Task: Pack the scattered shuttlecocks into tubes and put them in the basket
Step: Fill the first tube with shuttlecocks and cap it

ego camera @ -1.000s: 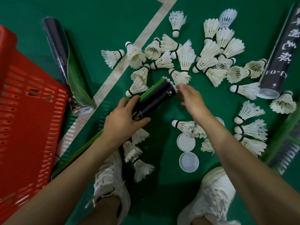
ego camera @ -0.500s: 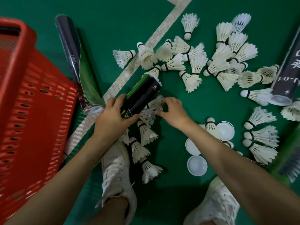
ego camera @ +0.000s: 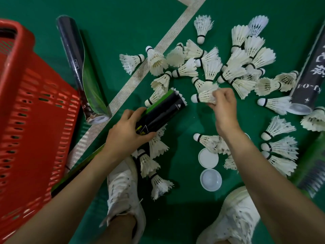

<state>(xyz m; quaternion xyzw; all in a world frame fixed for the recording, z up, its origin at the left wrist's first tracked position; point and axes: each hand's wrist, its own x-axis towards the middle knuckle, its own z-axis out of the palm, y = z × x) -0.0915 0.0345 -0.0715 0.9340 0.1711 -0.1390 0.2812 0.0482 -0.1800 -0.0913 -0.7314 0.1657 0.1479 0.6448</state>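
Left hand grips black-green tube; right hand pinches shuttlecock by its feathers.

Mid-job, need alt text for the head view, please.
The left hand grips a black-and-green tube with feathers showing at its open end; the right hand pinches a shuttlecock beside that end. Many loose shuttlecocks, other tubes and two white caps lie on the green floor, a red basket at left.

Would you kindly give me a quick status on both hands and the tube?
Left hand grips black-and-green tube, feathers showing at its mouth. Right hand pinches a shuttlecock by its skirt, just off that mouth. Nothing between them.
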